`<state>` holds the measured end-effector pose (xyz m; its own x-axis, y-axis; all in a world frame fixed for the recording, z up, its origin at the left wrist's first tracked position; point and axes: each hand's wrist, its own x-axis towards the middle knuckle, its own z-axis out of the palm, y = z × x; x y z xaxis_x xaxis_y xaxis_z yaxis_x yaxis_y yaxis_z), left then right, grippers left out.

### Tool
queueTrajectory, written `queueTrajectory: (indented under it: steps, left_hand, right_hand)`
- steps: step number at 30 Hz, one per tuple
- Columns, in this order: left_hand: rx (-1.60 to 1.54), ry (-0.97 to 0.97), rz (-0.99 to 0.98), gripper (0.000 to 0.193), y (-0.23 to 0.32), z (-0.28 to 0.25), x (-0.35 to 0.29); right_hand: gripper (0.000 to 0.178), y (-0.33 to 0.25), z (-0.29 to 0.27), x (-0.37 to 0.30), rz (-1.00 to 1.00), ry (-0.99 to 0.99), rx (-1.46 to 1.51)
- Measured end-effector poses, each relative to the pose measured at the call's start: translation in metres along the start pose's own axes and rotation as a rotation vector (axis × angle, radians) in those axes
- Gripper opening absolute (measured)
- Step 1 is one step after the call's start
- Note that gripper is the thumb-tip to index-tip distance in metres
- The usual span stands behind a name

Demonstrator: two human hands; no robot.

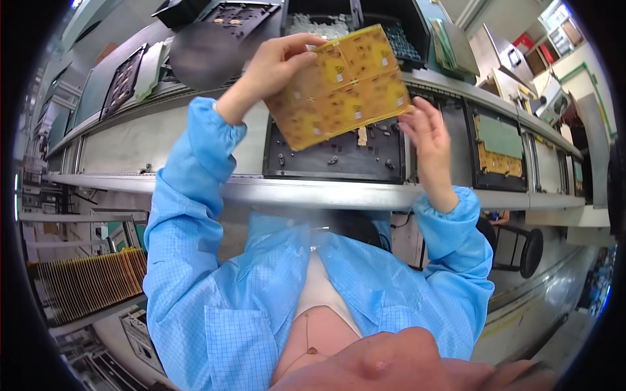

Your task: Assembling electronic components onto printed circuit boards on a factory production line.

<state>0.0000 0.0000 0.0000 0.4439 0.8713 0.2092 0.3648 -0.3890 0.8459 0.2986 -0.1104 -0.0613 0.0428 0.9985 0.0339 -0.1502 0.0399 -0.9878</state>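
Note:
A yellow-brown circuit board panel (355, 91), with small white labels and dark holes, is held tilted above the conveyor. My left hand (277, 65) grips its upper left edge, thumb on the face and fingers closed behind. At the lower right corner, my right hand (427, 127) has its bent fingers and thumb on the board's edge. Under the panel lies a black fixture tray (300, 167) with small dark clamps, partly covered by the board.
To the right, another black fixture (482, 176) carries a yellow board under a green sheet (499, 135). Bins of clear parts (319, 26) and blue parts (407, 49) stand behind. A metal rail (339, 192) runs along the front. Many boards fill a rack (91, 283) at lower left.

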Motion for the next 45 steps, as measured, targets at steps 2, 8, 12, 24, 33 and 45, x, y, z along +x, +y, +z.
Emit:
queueTrajectory:
  steps: [2, 8, 12, 24, 33, 45]
  left_hand:
    - [0.121, -0.088, 0.071, 0.026, -0.007, 0.001, 0.009]
    - [0.154, -0.289, -0.015, 0.030, -0.026, 0.017, 0.017]
    - [0.172, -0.345, -0.060, 0.032, -0.032, 0.016, 0.019]
    - [0.801, -0.288, 0.289, 0.030, -0.012, 0.042, 0.005]
    - [0.881, -0.106, 0.404, 0.038, -0.014, 0.023, -0.049]
    - [0.707, -0.328, 0.455, 0.019, -0.002, 0.008, -0.129]
  right_hand:
    - [0.044, -0.007, -0.015, -0.001, -0.062, 0.124, -0.068]
    - [0.037, -0.005, -0.035, -0.003, -0.063, 0.147, -0.095]
    - [0.033, -0.004, -0.035, -0.003, -0.033, 0.104, -0.130]
    - [0.015, -0.006, -0.008, -0.029, -0.511, -0.192, -0.930]
    - [0.010, -0.002, 0.001, -0.036, -0.614, -0.281, -1.084]
    - [0.018, -0.032, -0.050, -0.036, -0.603, -0.579, -1.091]
